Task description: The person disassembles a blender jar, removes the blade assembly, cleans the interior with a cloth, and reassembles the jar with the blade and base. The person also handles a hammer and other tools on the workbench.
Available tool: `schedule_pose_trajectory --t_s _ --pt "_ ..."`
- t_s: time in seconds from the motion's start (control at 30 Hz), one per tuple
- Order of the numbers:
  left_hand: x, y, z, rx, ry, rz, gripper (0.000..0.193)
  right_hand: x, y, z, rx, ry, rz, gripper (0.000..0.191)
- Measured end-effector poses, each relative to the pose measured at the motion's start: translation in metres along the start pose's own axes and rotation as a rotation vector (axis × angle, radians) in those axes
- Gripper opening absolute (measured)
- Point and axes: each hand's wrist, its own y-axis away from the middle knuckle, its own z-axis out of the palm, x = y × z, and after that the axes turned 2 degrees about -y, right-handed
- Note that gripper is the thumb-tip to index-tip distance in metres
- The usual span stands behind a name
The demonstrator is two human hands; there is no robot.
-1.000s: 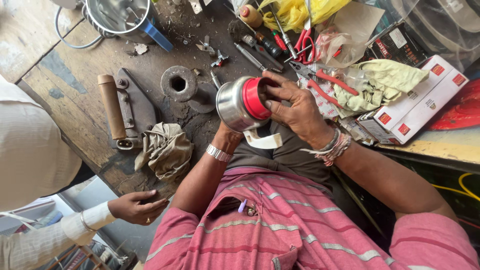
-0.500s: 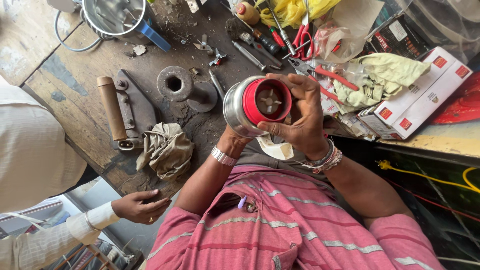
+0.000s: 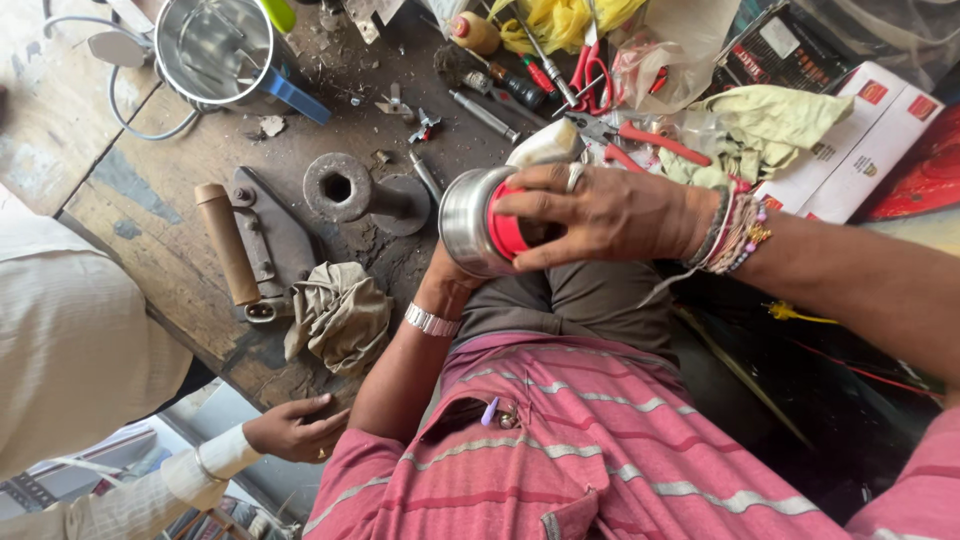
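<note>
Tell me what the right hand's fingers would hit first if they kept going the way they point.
The right hand points leftward across the red-ended metal jar it grips. Past that, probably the round iron base on the workbench, though depth is unclear.

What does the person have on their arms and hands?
The left hand has a shiny silver metal band at its wrist. The right hand wears a silver ring, and its wrist has a thick stack of bracelets, dark and pink beads and threads. Both forearms are bare below a pink striped shirt.
</note>
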Motion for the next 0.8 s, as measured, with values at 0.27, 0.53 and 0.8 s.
schedule_pose_trajectory --t_s 0.27,0.53,0.8 --pt "-0.003 0.000 0.002 -0.034 0.008 0.004 0.063 -0.002 0.000 -0.028 -0.420 0.105 0.809 0.038" --pt "-0.004 -0.004 0.006 -0.065 0.013 0.018 0.067 -0.010 0.020 0.001 0.031 -0.046 0.451 0.103" --pt "-0.012 -0.008 0.010 -0.062 0.036 0.030 0.071 -0.024 0.027 0.082 0.568 -0.996 0.632 0.109"
